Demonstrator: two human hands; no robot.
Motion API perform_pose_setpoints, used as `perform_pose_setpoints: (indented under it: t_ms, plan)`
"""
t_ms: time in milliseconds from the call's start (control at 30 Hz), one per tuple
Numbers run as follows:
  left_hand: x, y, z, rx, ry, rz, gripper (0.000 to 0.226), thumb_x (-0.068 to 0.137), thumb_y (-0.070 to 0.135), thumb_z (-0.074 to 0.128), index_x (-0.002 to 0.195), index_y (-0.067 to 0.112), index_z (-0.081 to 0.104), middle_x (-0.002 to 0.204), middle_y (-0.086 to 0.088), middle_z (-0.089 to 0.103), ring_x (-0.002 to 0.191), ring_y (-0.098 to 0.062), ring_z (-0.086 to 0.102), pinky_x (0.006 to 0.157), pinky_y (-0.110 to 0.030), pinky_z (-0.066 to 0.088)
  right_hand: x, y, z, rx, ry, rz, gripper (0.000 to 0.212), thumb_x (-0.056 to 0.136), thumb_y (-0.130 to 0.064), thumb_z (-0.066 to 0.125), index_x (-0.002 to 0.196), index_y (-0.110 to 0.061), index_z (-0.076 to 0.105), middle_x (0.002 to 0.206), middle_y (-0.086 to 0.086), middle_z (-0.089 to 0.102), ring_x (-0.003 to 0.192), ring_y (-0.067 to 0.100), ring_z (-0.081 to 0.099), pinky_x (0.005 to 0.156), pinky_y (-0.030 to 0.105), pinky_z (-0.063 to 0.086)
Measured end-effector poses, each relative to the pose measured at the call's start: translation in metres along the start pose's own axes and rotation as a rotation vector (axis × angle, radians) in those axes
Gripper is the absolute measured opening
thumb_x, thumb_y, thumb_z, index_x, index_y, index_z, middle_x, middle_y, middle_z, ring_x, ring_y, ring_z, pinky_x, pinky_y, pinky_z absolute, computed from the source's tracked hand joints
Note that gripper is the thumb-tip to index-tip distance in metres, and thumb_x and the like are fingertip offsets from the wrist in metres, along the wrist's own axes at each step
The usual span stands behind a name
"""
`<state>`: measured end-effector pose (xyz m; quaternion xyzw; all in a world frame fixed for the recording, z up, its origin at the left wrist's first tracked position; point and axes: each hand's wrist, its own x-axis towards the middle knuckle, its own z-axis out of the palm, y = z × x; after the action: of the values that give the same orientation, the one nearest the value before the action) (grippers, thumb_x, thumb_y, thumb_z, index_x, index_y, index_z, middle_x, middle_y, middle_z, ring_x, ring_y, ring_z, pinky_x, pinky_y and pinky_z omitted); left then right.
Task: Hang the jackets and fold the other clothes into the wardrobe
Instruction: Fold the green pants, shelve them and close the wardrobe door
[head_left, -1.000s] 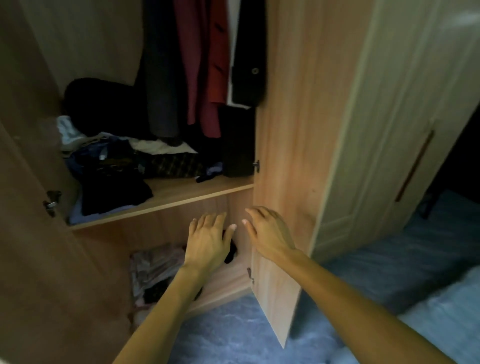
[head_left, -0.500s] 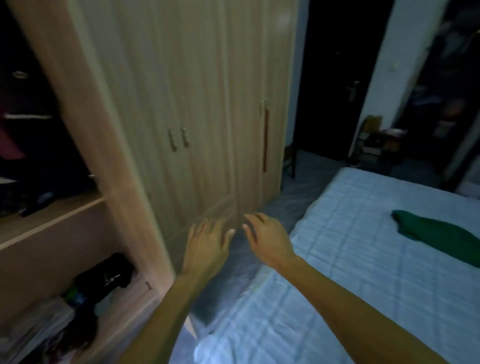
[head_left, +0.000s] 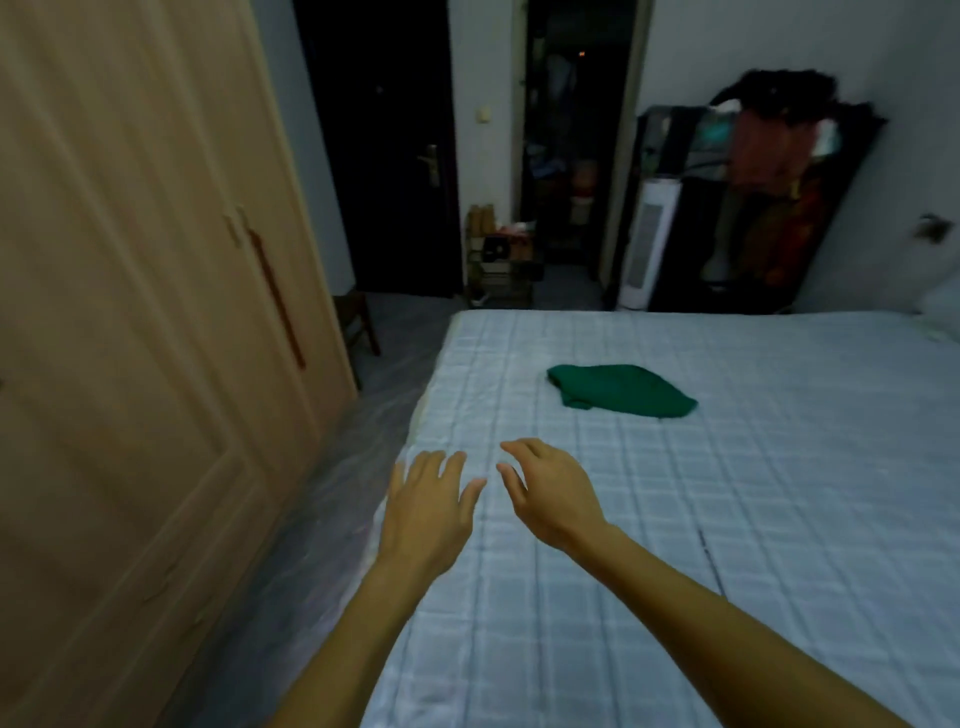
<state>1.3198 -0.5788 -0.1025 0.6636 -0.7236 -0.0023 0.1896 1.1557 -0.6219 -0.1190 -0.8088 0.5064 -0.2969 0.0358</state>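
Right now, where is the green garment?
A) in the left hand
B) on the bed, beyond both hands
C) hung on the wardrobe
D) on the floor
B: the green garment lies on the bed, ahead of the open left hand and right hand, neither touching it.

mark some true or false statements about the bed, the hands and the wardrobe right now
1. A green garment lies on the bed. True.
2. The right hand grips the green garment. False: it holds nothing and is apart from the garment.
3. The left hand is empty, with its fingers spread. True.
4. The wardrobe doors in view stand open. False: they are shut.
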Motion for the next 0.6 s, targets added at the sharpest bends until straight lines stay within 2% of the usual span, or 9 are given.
perform_pose_setpoints:
  t_ms: [200, 267, 400, 600]
  plan:
    - [0.081, 0.032, 0.040, -0.123, -0.048, 0.144, 0.068, 0.090, 0.056, 0.019, 0.134, 0.016, 0.050, 0.133, -0.005, 0.054, 0.126, -0.023, 0.046, 0.110, -0.042, 0.025, 0.027, 0.061, -0.021, -0.155, 0.025, 0.161, 0.054, 0.094, -0.046, 0.030, 0.122, -0.013, 0.061, 0.115, 0.007, 0.066, 0.099, 0.026, 0.063, 0.082, 0.036, 0.049]
    - [0.106, 0.040, 0.054, -0.141, -0.058, 0.195, 0.072, 0.090, 0.059, 0.013, 0.136, 0.016, 0.048, 0.135, -0.004, 0.053, 0.127, -0.021, 0.045, 0.111, -0.042, 0.024, 0.037, 0.080, -0.024, -0.190, 0.018, 0.202, 0.051, 0.094, -0.046, 0.032, 0.123, -0.014, 0.060, 0.116, 0.006, 0.065, 0.101, 0.025, 0.062, 0.083, 0.035, 0.049]
    - [0.146, 0.057, 0.082, -0.146, -0.144, 0.232, 0.056, 0.098, 0.052, 0.024, 0.142, 0.020, 0.038, 0.143, 0.000, 0.044, 0.133, -0.017, 0.036, 0.115, -0.038, 0.017, 0.058, 0.123, -0.019, -0.209, -0.001, 0.263, 0.048, 0.094, -0.044, 0.035, 0.124, -0.014, 0.059, 0.118, 0.006, 0.064, 0.102, 0.024, 0.062, 0.085, 0.035, 0.048]
    - [0.209, 0.076, 0.149, -0.106, -0.244, 0.218, 0.055, 0.099, 0.049, 0.022, 0.145, 0.021, 0.032, 0.147, 0.000, 0.038, 0.136, -0.015, 0.030, 0.115, -0.037, 0.014, 0.092, 0.202, 0.019, -0.205, -0.036, 0.318, 0.047, 0.093, -0.043, 0.040, 0.120, -0.012, 0.062, 0.114, 0.006, 0.067, 0.096, 0.024, 0.065, 0.082, 0.035, 0.051]
